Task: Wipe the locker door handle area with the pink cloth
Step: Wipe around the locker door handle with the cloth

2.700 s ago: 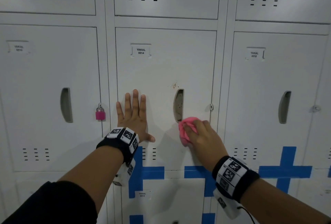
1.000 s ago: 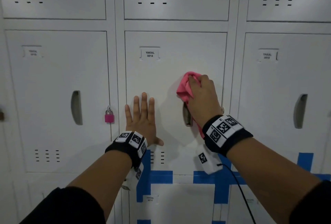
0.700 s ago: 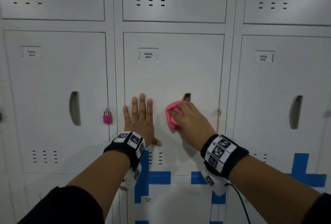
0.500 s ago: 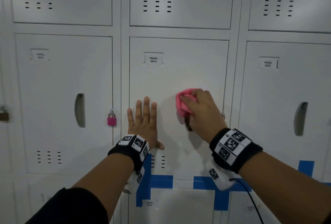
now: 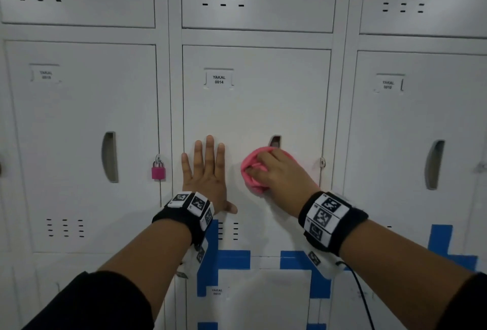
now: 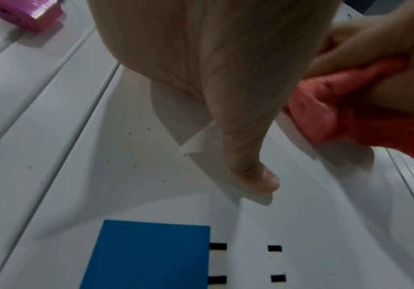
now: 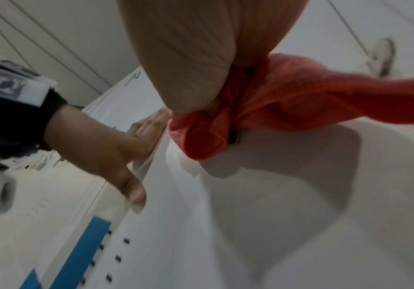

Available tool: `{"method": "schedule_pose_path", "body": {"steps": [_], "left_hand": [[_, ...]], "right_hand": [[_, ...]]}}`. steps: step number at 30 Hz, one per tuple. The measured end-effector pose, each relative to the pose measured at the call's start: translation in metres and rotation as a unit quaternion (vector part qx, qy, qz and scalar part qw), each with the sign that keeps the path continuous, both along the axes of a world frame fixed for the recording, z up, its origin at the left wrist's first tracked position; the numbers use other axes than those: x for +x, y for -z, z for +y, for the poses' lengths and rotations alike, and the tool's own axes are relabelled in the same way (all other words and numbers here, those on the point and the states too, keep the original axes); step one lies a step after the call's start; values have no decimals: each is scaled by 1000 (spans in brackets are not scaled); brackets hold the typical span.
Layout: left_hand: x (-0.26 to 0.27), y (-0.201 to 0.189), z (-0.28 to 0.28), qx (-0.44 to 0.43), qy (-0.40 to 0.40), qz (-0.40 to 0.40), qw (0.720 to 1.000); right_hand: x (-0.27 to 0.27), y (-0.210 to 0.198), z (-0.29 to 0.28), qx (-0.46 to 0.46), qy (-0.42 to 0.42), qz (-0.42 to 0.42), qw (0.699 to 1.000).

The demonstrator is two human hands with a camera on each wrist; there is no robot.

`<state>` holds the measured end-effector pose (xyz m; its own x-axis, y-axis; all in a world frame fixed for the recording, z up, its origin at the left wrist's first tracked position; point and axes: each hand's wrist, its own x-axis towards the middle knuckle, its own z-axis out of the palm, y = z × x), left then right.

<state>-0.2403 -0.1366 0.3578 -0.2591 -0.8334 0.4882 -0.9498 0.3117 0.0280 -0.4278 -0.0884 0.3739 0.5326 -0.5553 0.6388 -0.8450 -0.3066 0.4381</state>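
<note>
The middle locker door [image 5: 255,108], labelled YAKAL 0014, faces me. Its recessed handle [image 5: 275,141] shows only at its top; the rest is hidden behind the cloth and my hand. My right hand [image 5: 276,171] grips the bunched pink cloth [image 5: 254,171] and presses it against the door over the handle. In the right wrist view the pink cloth [image 7: 287,97] bulges out from under the palm. My left hand [image 5: 207,171] lies flat on the door left of the handle, fingers straight and pointing up. The left wrist view shows that thumb [image 6: 255,176] on the door.
A pink padlock [image 5: 158,171] hangs on the left locker's hasp, close to my left hand. Neighbouring lockers have the same recessed handles [image 5: 109,157] [image 5: 433,163]. Blue tape [image 5: 226,260] marks the doors below. A small latch [image 5: 322,163] sits at the middle door's right edge.
My right hand has swept the cloth up and down over the handle; from half a second ago it has come lower and a little left. The left hand has stayed flat on the door.
</note>
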Motion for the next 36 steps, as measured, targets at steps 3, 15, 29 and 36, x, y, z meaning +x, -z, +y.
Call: {"method": "schedule_pose_path", "body": {"steps": [3, 15, 29, 36], "left_hand": [[2, 0, -1, -1, 6, -4, 1000], [1, -2, 2, 9, -5, -7, 1000], [1, -1, 3, 7, 5, 1, 1000], [0, -2, 3, 11, 5, 1, 1000]], "right_hand": [[-12, 18, 10, 2, 6, 26, 1000], [-21, -37, 13, -127, -41, -307, 942], [0, 31, 3, -10, 38, -344, 938], [1, 51, 25, 24, 13, -287, 957]]}}
